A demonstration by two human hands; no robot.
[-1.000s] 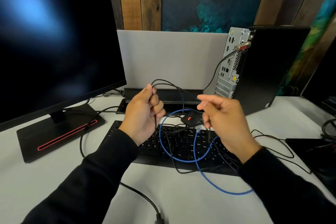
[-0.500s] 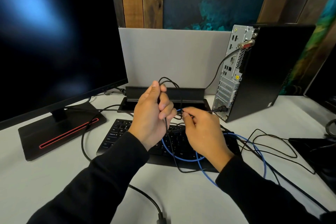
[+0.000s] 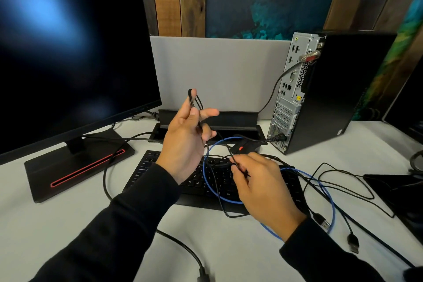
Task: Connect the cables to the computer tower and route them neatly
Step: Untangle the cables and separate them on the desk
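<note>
The keyboard (image 3: 212,181) lies flat on the white table (image 3: 68,224) and serves as the reference here. Above its left half, the left hand (image 3: 185,142) is raised, gripping a folded bundle of thin black cable (image 3: 193,101) between thumb and fingers; the loop sticks up past the fingertips, while the index finger points out to the right. Over the keyboard's middle, the right hand (image 3: 261,185) hovers low and pinches another stretch of the same black cable between thumb and forefinger. A blue cable (image 3: 207,181) curls in a loop across the keys and trails off past the keyboard's right end. Just behind the keyboard sits a black mouse (image 3: 245,147) with a red wheel. Behind and to the right of the keyboard stands the computer tower (image 3: 332,89), upright, its rear ports turned toward the keyboard, with one black lead plugged in near its base. Right of the keyboard, loose black cables end in two USB plugs (image 3: 353,244) lying on the table. Left of the keyboard stands the dark monitor (image 3: 68,64).
</note>
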